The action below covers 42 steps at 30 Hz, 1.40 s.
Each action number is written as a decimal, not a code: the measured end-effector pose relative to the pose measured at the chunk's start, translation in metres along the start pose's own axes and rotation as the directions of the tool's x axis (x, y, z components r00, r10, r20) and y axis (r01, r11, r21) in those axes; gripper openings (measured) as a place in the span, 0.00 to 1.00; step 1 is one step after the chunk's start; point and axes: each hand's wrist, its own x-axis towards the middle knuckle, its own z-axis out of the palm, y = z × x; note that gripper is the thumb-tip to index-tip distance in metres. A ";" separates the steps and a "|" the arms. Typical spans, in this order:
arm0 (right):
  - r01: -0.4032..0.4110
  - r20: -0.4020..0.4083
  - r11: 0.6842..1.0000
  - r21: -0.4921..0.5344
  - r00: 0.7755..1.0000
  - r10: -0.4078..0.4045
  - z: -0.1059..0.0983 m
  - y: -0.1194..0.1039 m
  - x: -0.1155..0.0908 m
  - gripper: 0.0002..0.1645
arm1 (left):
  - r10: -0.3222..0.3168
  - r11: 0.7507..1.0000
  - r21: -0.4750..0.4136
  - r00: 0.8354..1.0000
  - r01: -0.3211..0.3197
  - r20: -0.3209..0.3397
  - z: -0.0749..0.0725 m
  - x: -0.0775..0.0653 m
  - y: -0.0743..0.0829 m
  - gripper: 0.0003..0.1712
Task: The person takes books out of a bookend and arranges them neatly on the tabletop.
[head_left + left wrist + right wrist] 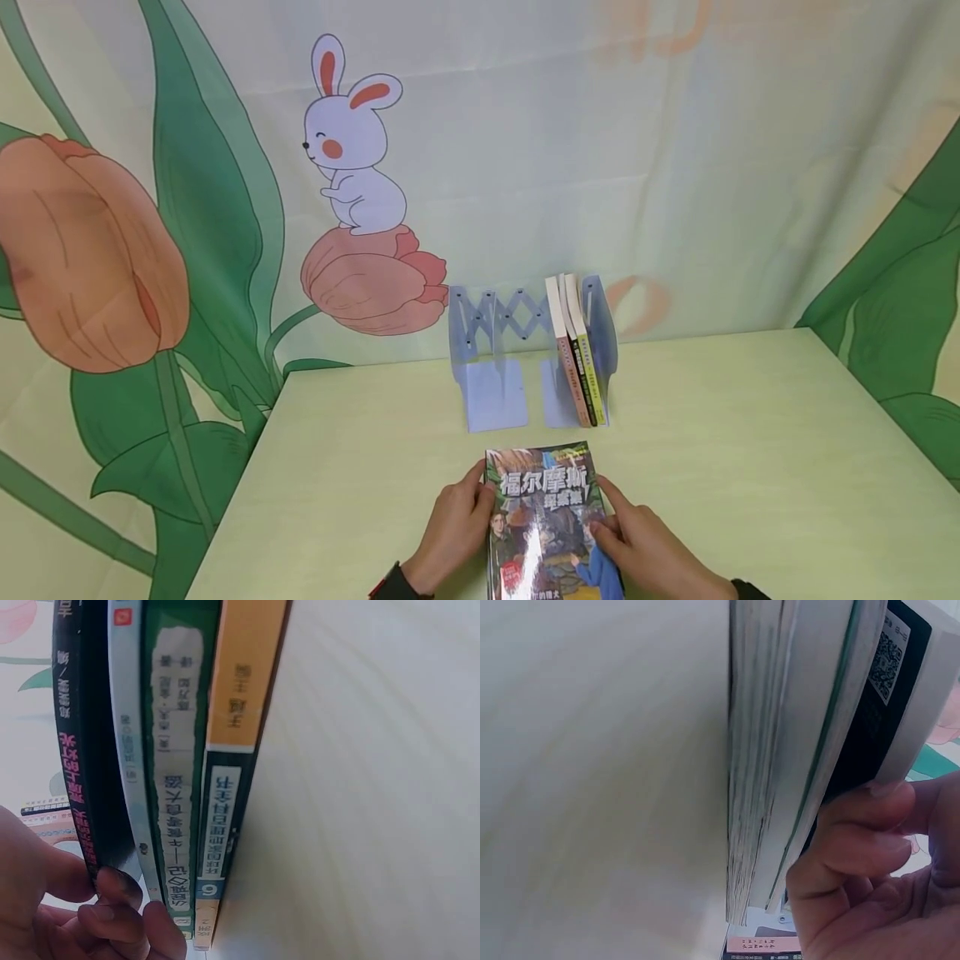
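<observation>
The top book (546, 529) has a busy, shiny cover. Big white letters run across its upper part, with smaller white letters below. Under them is a dark picture with people in it, and a person in bright blue is near the bottom right corner. A round red spot is at the lower left, and a white streak of light shines down the middle. Its spine is black with pink and white letters. Its back is dark too, with a white patch that has a square black-and-white code (887, 664) on it.

The left hand (457, 517) pinches the left edge of this book, and the right hand (651, 543) pinches the right edge. The thumbs are on top and the other fingers are curled at the edges and below. The book is over a pile of 3 more books, at the near side of the pale green surface (750, 458). Some of its dark underside shows, but I can't tell if it touches the pile anywhere.

In the pile, the pale blue book (129, 765) is highest, then the green book (175, 750). The lowest book (244, 667) has an orange and dark spine with a 6 on it.

Behind the pile is a light blue book stand (495, 396). At its right end, 3 thin books (577, 358) lean a little.
</observation>
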 end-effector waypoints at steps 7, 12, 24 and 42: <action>0.003 0.013 1.000 0.020 1.000 -0.004 0.000 0.002 0.000 0.39 | -0.005 1.000 -0.010 1.000 0.005 0.009 0.001 0.001 -0.003 0.25; 0.014 0.028 0.999 0.047 1.000 -0.015 -0.002 0.002 0.000 0.40 | -0.023 0.999 -0.027 0.999 0.024 0.042 -0.001 0.001 -0.001 0.26; -0.027 0.051 0.999 0.041 0.998 0.025 -0.002 0.002 0.002 0.41 | -0.032 0.998 -0.055 0.996 0.037 0.088 -0.002 0.002 -0.004 0.27; -0.062 0.032 0.998 0.003 0.998 0.062 -0.001 0.003 0.003 0.42 | 0.001 0.999 -0.043 0.996 0.003 0.087 -0.003 0.003 -0.011 0.26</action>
